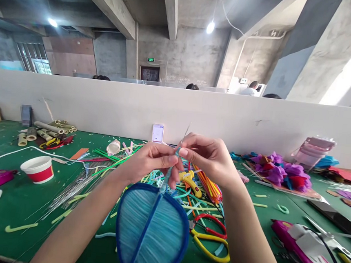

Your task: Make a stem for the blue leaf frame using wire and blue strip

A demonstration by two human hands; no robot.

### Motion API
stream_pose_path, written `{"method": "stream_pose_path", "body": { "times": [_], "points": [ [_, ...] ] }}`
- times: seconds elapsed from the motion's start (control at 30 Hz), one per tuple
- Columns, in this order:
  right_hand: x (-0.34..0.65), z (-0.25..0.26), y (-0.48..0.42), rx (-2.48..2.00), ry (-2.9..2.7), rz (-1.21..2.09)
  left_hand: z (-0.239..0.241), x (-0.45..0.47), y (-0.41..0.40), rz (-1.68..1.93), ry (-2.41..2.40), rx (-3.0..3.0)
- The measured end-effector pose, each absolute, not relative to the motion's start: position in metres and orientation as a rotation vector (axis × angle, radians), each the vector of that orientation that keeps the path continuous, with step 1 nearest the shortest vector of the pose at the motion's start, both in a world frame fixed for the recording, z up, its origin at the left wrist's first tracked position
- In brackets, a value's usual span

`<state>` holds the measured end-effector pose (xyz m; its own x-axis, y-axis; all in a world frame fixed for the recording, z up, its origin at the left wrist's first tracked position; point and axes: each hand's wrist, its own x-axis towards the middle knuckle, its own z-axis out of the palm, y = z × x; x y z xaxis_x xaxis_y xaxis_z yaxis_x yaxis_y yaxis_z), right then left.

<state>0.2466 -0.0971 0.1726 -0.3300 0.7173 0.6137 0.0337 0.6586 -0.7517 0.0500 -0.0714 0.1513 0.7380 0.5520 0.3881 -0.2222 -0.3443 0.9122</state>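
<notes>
A blue leaf-shaped craft piece [166, 233], with a sheer turquoise face and a dark blue rim and midrib, hangs below both hands. Its wrapped stem [167, 178] runs up into the fingers of my left hand [145, 161], which are closed around it. Just above, my right hand [208, 155] pinches the upper stem with thumb and forefinger, close against the left fingertips. A thin bare wire [187, 130] sticks up out of the grip. The exact spot where the fingertips meet is partly hidden.
Behind the hands lie a yellow glue gun [191, 183] and pipe cleaners [210, 183]. Red-and-yellow scissors [212, 237] rest by my right forearm. A paper cup [38, 170] and wires [68, 196] are left; a power strip [304, 251] and purple flowers [282, 169] are right. A white partition [104, 105] stands behind.
</notes>
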Motion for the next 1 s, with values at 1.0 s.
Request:
{"method": "stream_pose_path", "body": {
  "times": [1.0],
  "points": [
    [0.255, 0.174, -0.094, -0.667, -1.827, 0.629, 0.153, 0.053, -0.069, 0.865, 0.341, 1.77]
  ]
}}
